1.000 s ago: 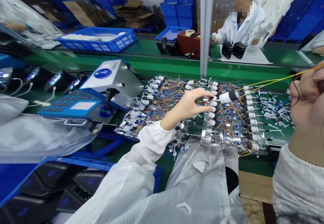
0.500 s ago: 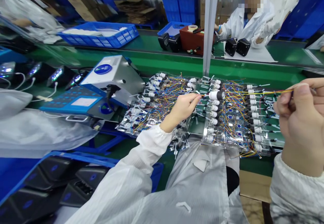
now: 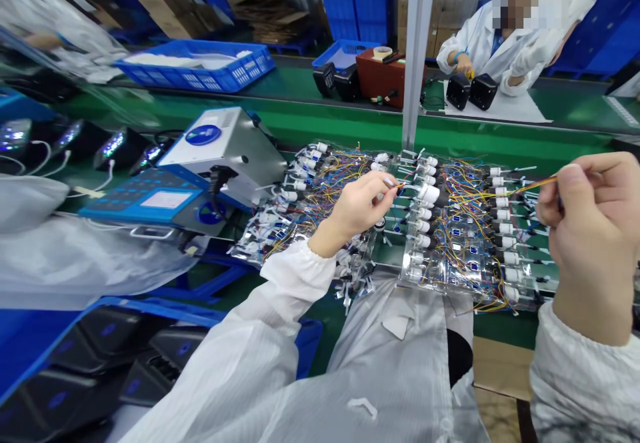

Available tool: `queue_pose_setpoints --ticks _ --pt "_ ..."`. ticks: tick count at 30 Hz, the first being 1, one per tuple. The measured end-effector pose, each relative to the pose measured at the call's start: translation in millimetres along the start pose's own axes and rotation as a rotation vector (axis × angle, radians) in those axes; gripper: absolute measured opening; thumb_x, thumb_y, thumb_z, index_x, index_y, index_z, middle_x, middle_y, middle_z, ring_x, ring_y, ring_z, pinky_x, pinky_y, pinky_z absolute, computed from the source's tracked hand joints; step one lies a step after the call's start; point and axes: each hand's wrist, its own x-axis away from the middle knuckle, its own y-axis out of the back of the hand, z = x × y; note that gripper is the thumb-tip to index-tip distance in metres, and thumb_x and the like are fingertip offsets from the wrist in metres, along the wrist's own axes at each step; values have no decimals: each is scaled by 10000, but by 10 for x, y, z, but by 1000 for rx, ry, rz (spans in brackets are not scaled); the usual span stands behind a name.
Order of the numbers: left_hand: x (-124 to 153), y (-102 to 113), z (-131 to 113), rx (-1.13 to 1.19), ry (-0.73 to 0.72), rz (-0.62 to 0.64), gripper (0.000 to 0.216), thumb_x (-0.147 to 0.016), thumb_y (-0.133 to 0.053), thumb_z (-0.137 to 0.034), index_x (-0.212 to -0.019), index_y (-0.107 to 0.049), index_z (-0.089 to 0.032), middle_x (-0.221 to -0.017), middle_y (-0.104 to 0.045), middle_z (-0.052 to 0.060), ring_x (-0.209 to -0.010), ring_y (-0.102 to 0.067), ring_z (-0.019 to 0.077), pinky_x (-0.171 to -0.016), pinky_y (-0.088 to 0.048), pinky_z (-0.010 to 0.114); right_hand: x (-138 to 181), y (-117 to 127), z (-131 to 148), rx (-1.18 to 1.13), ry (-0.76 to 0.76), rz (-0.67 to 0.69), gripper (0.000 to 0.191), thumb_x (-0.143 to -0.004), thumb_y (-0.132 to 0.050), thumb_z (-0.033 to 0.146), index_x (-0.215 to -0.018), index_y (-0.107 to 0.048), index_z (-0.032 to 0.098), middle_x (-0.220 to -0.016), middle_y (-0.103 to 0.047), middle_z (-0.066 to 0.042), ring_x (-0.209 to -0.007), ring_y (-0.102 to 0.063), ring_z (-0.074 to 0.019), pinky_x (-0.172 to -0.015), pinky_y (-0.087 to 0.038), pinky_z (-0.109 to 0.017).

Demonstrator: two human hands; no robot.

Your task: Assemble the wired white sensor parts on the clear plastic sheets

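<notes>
With thumb and fingers pinched, my left hand (image 3: 361, 208) grips thin wires beside a white-and-black cylindrical part (image 3: 428, 193). My right hand (image 3: 593, 206), closed near the right edge, pinches a bundle of yellow and red wires (image 3: 530, 185). These wires stretch leftward from it over the bench toward the cylindrical part. Beneath them, rows of similar white cylinders and small blue boards (image 3: 457, 232) lie on clear plastic trays (image 3: 425, 279). More such parts with tangled wires (image 3: 333, 193) lie left of my left hand. The wire tips inside my fingers are hidden.
A silver-and-blue machine (image 3: 225, 149) stands on the left of the green bench, with lit black devices (image 3: 117, 149) beyond it. A metal post (image 3: 415, 56) rises behind the trays. Black housings (image 3: 95, 363) fill a blue crate at lower left. A co-worker (image 3: 500, 43) sits opposite.
My left hand has shifted slightly left and its fingers have turned. The cylindrical part has tilted, and the wires to my right hand have shifted. The co-worker's hand has moved to a black device.
</notes>
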Motion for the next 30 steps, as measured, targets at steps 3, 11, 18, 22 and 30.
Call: queue_pose_setpoints --ticks 3,11,18,22,30 --pt "-62 73 47 -10 -70 125 195 -914 -679 -201 -743 -585 -198 -1159 -697 99 -989 -702 207 -891 -584 396 51 12 15 81 -87 132 140 -917 -702 288 -873 -594 211 -640 -616 31 -460 -486 -84 -396 -338 -210" --pt "-46 15 286 -14 182 216 259 -965 -593 -261 -721 -604 -176 -783 -710 49 -692 -652 151 -655 -530 273 124 152 -47 251 -109 239 119 -956 -660 299 -890 -601 220 -674 -627 28 -486 -480 -87 -428 -351 -220" --pt "49 -62 422 63 53 92 209 -846 -718 -216 -663 -627 -173 -1019 -716 97 -870 -692 177 -821 -582 350 251 332 -202 243 -231 311 150 -970 -654 359 -906 -609 231 -695 -614 19 -514 -481 -107 -419 -341 -224" --pt "80 -60 432 121 1 132 207 -847 -722 -208 -655 -647 -189 -819 -760 61 -772 -712 170 -753 -562 315 303 362 -326 206 -317 294 179 -963 -664 384 -881 -609 235 -675 -598 19 -505 -471 -110 -416 -331 -221" --pt "163 -192 509 396 548 124 347 -949 -634 -442 -726 -549 -190 -675 -699 15 -408 -570 95 -395 -407 219 543 479 -347 160 -409 199 169 -884 -711 454 -840 -642 307 -658 -590 3 -482 -444 -175 -410 -321 -310"
